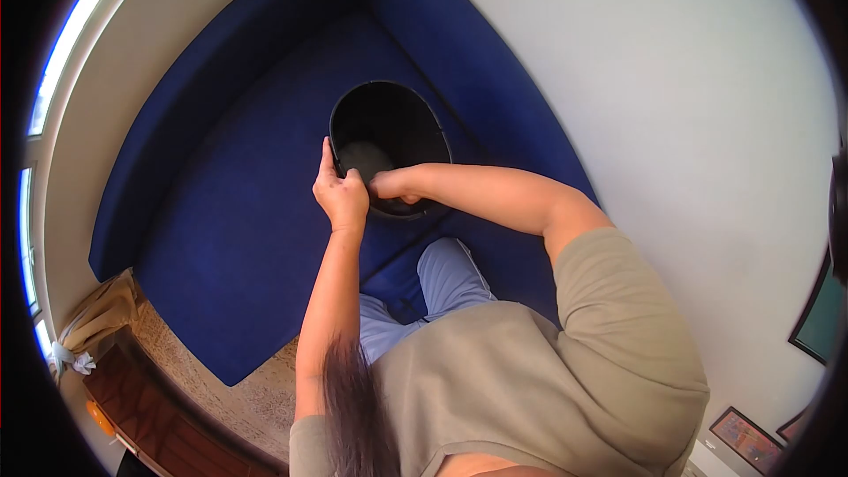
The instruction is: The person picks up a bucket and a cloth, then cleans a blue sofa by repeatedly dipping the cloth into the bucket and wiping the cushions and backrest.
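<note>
Left hand point(340, 196) clenched, arm straight; right hand point(389, 184) fisted, elbow bent.

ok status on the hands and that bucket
Left hand grips rim of round black bucket. Right hand reaching inside, grasp unclear. Bucket on blue cushioned seat.

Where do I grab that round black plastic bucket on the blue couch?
Grab the round black plastic bucket by its near rim, coming from above. It stands upright, mouth open, no handle shows, and the left hand grips that rim there.
</note>
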`<state>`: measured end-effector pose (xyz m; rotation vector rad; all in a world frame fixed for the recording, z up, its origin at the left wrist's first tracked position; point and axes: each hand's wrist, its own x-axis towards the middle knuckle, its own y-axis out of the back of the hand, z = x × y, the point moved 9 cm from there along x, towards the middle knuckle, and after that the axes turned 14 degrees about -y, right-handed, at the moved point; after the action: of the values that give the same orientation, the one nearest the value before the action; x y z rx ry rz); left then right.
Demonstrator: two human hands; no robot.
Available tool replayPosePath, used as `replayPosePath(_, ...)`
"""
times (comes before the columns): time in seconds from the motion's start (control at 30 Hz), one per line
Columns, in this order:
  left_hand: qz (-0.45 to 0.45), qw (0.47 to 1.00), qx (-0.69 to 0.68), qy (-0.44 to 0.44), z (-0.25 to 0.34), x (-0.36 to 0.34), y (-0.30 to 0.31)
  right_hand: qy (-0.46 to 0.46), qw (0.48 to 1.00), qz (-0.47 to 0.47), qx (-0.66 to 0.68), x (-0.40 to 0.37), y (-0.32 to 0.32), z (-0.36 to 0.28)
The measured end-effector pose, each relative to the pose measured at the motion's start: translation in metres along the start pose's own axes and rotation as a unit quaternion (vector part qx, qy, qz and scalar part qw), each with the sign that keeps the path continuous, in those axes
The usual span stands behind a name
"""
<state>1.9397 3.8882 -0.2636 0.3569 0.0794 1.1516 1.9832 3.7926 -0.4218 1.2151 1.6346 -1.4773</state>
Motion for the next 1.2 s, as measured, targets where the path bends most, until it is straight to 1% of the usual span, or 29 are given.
replayPosePath(0.07, 0.002, 1.0, -0.007, -0.001, 0.007, -0.001, 0.004, 0.021, 0.997, -0.043, 0.068, -0.041, 0.002, 0.003)
replayPosePath(0.1, -0.002, 1.0, -0.007, -0.003, 0.004, -0.002, 0.001, 0.047, 0.992, -0.06, 0.098, -0.066, 0.005, 0.003)
replayPosePath(0.17, 0.018, 0.999, -0.024, -0.028, -0.004, -0.002, -0.002, 0.128, 0.977, -0.068, 0.155, -0.125, 0.017, -0.001)
replayPosePath(0.2, 0.011, 0.999, -0.048, -0.02, -0.012, -0.002, -0.005, 0.171, 0.972, -0.057, 0.149, -0.161, 0.027, 0.001)
replayPosePath(0.27, 0.007, 0.993, -0.117, 0.009, -0.023, -0.003, -0.004, 0.281, 0.945, 0.035, 0.161, -0.218, 0.062, 0.02)
replayPosePath(0.3, -0.001, 0.989, -0.142, 0.031, -0.025, -0.001, -0.003, 0.328, 0.924, 0.102, 0.167, -0.251, 0.078, 0.034)
replayPosePath(0.33, -0.006, 0.989, -0.141, 0.048, -0.024, 0.001, 0.0, 0.378, 0.89, 0.197, 0.159, -0.275, 0.1, 0.053)
replayPosePath(0.37, -0.009, 0.987, -0.151, 0.048, -0.026, 0.003, 0.002, 0.404, 0.845, 0.324, 0.129, -0.297, 0.119, 0.078)
replayPosePath(0.4, -0.021, 0.988, -0.142, 0.054, -0.029, 0.004, 0.005, 0.422, 0.784, 0.444, 0.097, -0.316, 0.135, 0.103)
replayPosePath(0.43, -0.031, 0.989, -0.133, 0.059, -0.031, 0.004, 0.005, 0.425, 0.784, 0.442, 0.097, -0.311, 0.15, 0.117)
replayPosePath(0.47, -0.028, 0.989, -0.131, 0.057, -0.029, 0.003, 0.005, 0.425, 0.691, 0.584, -0.037, -0.321, 0.16, 0.126)
replayPosePath(0.5, -0.028, 0.99, -0.122, 0.062, -0.027, 0.002, 0.007, 0.406, 0.564, 0.699, -0.168, -0.323, 0.162, 0.134)
replayPosePath(0.53, -0.027, 0.991, -0.114, 0.067, -0.027, -0.001, 0.007, 0.307, 0.585, 0.7, -0.272, -0.283, 0.186, 0.146)
replayPosePath(0.57, -0.021, 0.991, -0.114, 0.064, -0.024, -0.001, 0.008, 0.312, 0.583, 0.698, -0.274, -0.268, 0.199, 0.141)
replayPosePath(0.63, -0.03, 0.994, -0.082, 0.065, -0.021, -0.006, 0.003, 0.148, 0.501, 0.749, -0.408, -0.227, 0.22, 0.121)
replayPosePath(0.67, -0.024, 0.994, -0.081, 0.064, -0.023, -0.006, 0.0, 0.185, 0.504, 0.743, -0.4, -0.224, 0.234, 0.091)
replayPosePath(0.73, -0.008, 0.993, -0.091, 0.076, -0.025, -0.009, -0.001, 0.222, 0.487, 0.757, -0.374, -0.225, 0.263, 0.019)
replayPosePath(0.8, -0.004, 0.992, -0.093, 0.085, -0.03, -0.009, -0.006, 0.278, 0.506, 0.746, -0.333, -0.216, 0.301, -0.059)
replayPosePath(0.87, 0.001, 0.991, -0.099, 0.092, -0.03, -0.007, -0.008, 0.291, 0.462, 0.76, -0.352, -0.205, 0.318, -0.138)
replayPosePath(0.93, 0.012, 0.99, -0.093, 0.106, -0.034, -0.008, -0.003, 0.286, 0.382, 0.788, -0.389, -0.194, 0.328, -0.207)
replayPosePath(0.97, 0.011, 0.988, -0.089, 0.122, -0.037, -0.009, 0.0, 0.29, 0.357, 0.797, -0.392, -0.188, 0.338, -0.24)
replayPosePath(1.0, 0.016, 0.99, -0.075, 0.121, -0.042, -0.011, 0.003, 0.294, 0.354, 0.798, -0.39, -0.178, 0.351, -0.27)
replayPosePath(1.03, 0.025, 0.989, -0.073, 0.126, -0.049, -0.014, 0.005, 0.273, 0.361, 0.798, -0.397, -0.169, 0.365, -0.3)
replayPosePath(1.1, 0.026, 0.986, -0.081, 0.142, -0.053, -0.016, 0.005, 0.236, 0.344, 0.811, -0.411, -0.155, 0.377, -0.345)
replayPosePath(1.17, 0.033, 0.985, -0.063, 0.159, -0.052, -0.02, 0.011, 0.254, 0.362, 0.803, -0.398, -0.157, 0.373, -0.358)
replayPosePath(1.2, 0.034, 0.986, -0.055, 0.154, -0.052, -0.02, 0.017, 0.214, 0.355, 0.806, -0.423, -0.154, 0.37, -0.356)
